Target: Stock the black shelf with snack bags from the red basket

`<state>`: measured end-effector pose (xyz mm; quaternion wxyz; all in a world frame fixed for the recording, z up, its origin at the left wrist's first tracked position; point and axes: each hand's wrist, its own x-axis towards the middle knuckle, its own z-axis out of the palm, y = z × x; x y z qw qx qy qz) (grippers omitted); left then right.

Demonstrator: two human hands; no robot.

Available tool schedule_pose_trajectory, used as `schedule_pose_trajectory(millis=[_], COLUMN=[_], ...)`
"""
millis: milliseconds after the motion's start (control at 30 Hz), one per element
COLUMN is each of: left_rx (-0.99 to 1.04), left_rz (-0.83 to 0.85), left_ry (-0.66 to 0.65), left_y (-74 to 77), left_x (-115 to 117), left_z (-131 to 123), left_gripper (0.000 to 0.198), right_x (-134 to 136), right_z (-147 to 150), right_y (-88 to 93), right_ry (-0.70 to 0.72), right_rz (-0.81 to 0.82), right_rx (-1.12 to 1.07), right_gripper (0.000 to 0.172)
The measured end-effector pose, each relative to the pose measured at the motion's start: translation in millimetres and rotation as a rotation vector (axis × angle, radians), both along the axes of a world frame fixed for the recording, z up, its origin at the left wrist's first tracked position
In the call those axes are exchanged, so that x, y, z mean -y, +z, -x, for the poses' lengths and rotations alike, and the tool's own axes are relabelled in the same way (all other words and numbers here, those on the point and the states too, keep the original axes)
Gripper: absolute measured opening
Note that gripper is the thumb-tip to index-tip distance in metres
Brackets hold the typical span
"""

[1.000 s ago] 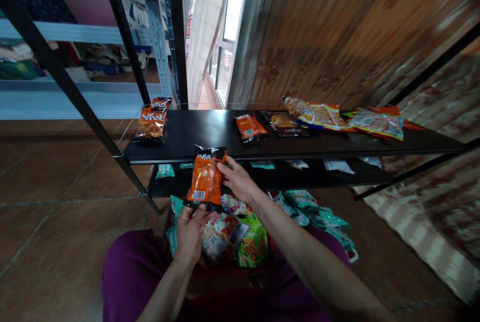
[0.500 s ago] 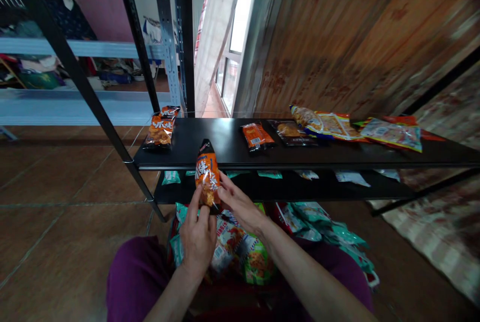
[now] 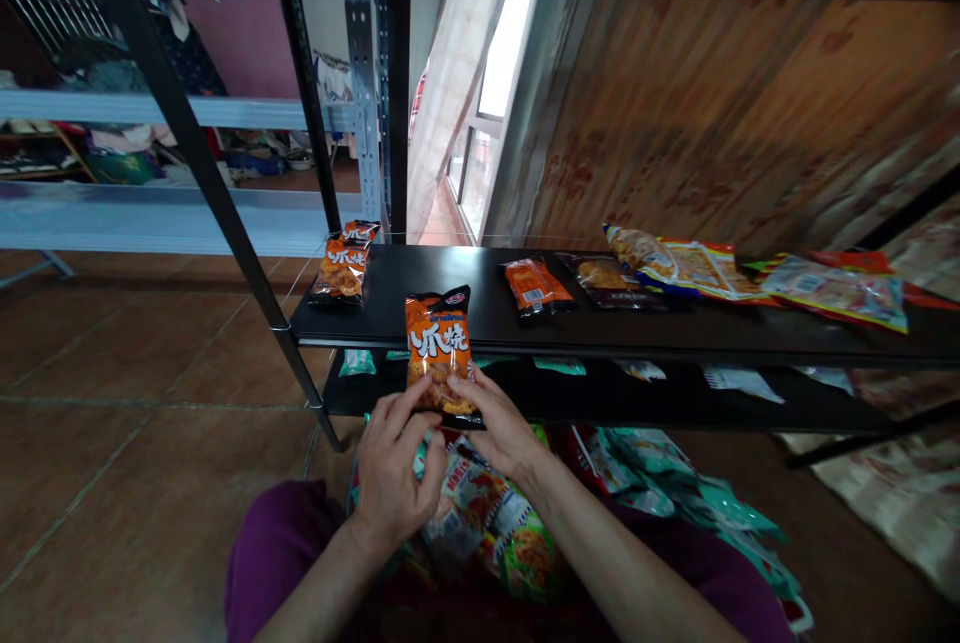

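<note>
An orange and black snack bag [image 3: 439, 343] stands tilted, face toward me, in front of the black shelf [image 3: 390, 273]. My right hand [image 3: 499, 423] grips its lower right edge, thumb across the front. At the lower left corner is my left hand [image 3: 401, 458], with its fingers apart and the index fingertip lying against the bag's front. On the shelf's left end stand two similar orange bags [image 3: 343, 268], one behind the other. Another orange bag [image 3: 534, 285] lies flat to the right, barcode side up.
Further right on the shelf lie a dark brown packet [image 3: 607, 280], yellow bags [image 3: 697, 268] and a clear-fronted bag [image 3: 832, 288]. Teal packets [image 3: 559, 365] lie on the lower shelf [image 3: 517, 393]. Between my knees is a pile of snack bags [image 3: 480, 513]. A black post [image 3: 202, 173] rises at left.
The orange bag has been turned so its front faces me more fully. My left hand has loosened and its fingers have spread. The view has shifted slightly to the left.
</note>
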<state>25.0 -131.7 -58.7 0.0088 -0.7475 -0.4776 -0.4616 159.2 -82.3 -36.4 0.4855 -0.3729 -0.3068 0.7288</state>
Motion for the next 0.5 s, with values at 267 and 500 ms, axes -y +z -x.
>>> schedule_pose_trajectory(millis=[267, 500], left_rx=[0.871, 1.075], left_rz=[0.585, 0.564], left_ry=[0.084, -0.019], left_y=[7.5, 16.2], left_x=[-45.0, -71.9], left_z=[25.7, 55.2], left_gripper=[0.046, 0.057], right_x=[-10.3, -41.4], right_z=[20.6, 56.8], right_y=[9.3, 7.7], right_ry=[0.034, 0.088], right_rz=[-0.046, -0.211], right_rx=[-0.006, 0.069], right_gripper=[0.04, 0.043])
